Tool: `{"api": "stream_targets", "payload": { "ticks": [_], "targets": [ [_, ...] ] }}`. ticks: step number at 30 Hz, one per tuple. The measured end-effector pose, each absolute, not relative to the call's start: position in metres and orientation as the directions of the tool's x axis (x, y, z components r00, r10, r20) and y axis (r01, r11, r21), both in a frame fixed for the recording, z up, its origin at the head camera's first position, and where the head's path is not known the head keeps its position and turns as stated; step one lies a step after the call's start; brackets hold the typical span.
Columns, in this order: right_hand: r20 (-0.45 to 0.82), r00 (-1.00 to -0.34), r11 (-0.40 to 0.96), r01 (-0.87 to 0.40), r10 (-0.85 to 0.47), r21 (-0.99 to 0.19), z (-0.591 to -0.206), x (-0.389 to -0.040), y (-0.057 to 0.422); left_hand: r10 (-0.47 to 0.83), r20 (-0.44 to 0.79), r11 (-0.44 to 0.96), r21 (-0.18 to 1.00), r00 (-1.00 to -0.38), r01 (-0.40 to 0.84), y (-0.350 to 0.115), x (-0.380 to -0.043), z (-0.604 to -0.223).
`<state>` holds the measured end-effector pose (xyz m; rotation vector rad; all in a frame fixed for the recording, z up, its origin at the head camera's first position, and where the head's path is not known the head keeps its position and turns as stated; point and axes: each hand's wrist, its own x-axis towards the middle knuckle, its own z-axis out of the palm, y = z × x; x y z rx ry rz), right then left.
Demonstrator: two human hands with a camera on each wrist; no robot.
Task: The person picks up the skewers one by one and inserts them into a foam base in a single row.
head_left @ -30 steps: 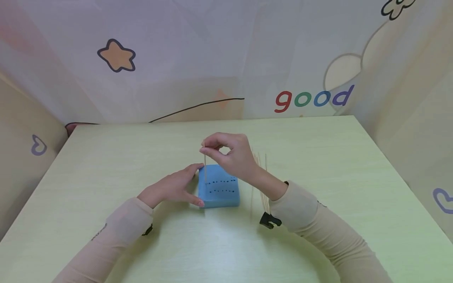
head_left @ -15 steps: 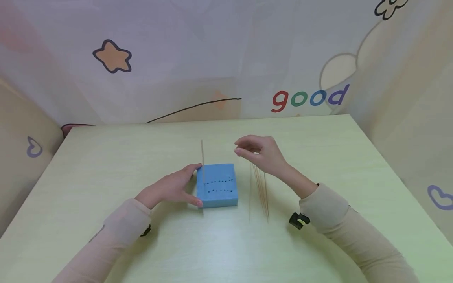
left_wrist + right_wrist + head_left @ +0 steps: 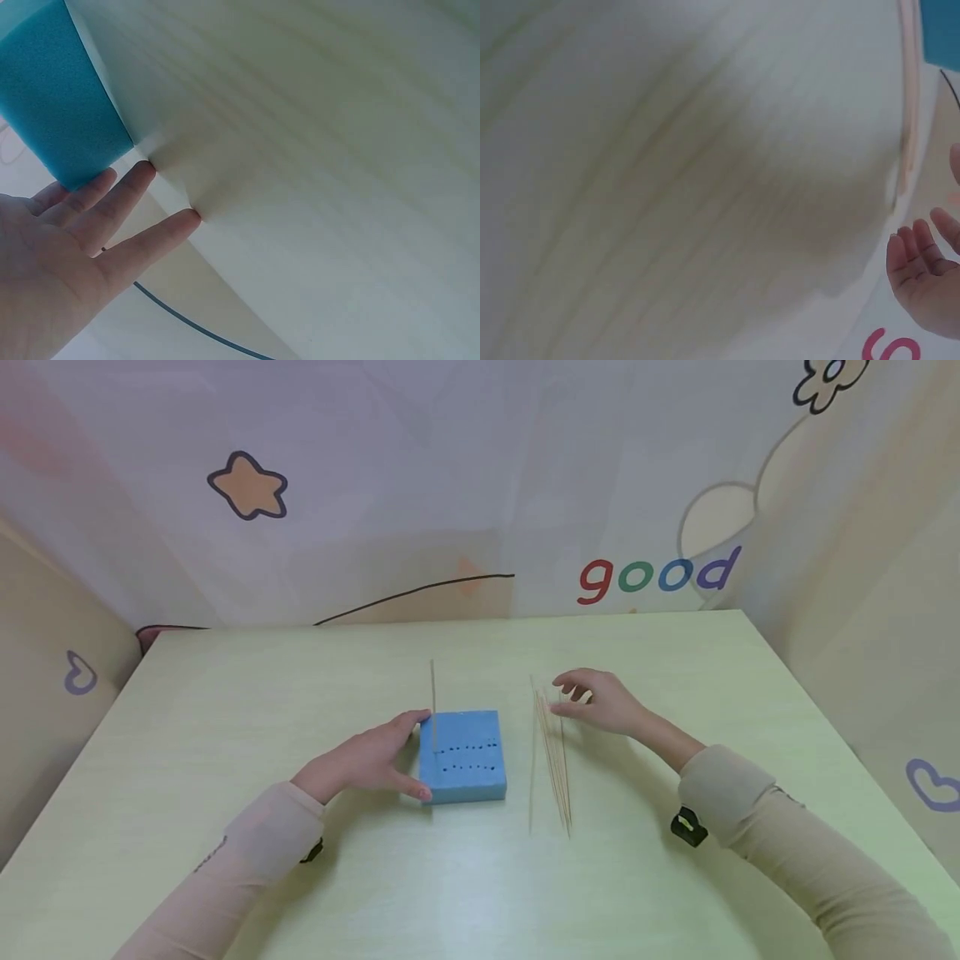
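A blue foam block lies on the table, with two rows of dark dots across its top. One thin wooden stick stands upright in it near the left end of the farther row. My left hand holds the block at its left side, thumb at the front corner and index finger at the back one. In the left wrist view, other fingers spread beside the foam onto the table. My right hand hovers at the far end of several loose thin sticks, fingers loosely bent and apart from the thumb.
The loose sticks lie right of the block, pointing away from me, one a little apart on the left. The pale table ends at a printed backdrop with a star and coloured letters; side panels stand left and right.
My right hand has let go of the stick, which now stands alone in the block, and has moved right to the loose sticks. My left hand has stayed at the block.
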<state>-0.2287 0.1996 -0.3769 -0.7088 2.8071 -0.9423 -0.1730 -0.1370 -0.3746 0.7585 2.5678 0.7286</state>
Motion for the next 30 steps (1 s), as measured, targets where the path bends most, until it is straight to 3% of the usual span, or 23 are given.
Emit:
{"api": "stream_targets", "payload": {
  "ticks": [7, 14, 21, 30],
  "targets": [
    [-0.053, -0.906, 0.792, -0.339, -0.421, -0.508, -0.394, -0.242, 0.212, 0.585, -0.194, 0.724, 0.562, -0.787, 0.4, -0.137, -0.174, -0.376],
    [-0.074, -0.893, 0.808, -0.363, -0.443, -0.463, -0.4, -0.249, 0.213, 0.577, -0.193, 0.726, 0.568, -0.794, 0.389, -0.137, -0.175, -0.376],
    [-0.09, -0.887, 0.794, -0.356, -0.453, -0.493, -0.4, -0.25, 0.21, 0.573, -0.193, 0.727, 0.569, -0.797, 0.385, -0.138, -0.175, -0.375],
    [-0.191, -0.903, 0.748, -0.183, -0.384, -0.638, -0.395, -0.25, 0.21, 0.577, -0.191, 0.721, 0.574, -0.794, 0.387, -0.138, -0.174, -0.375]
  ]
}}
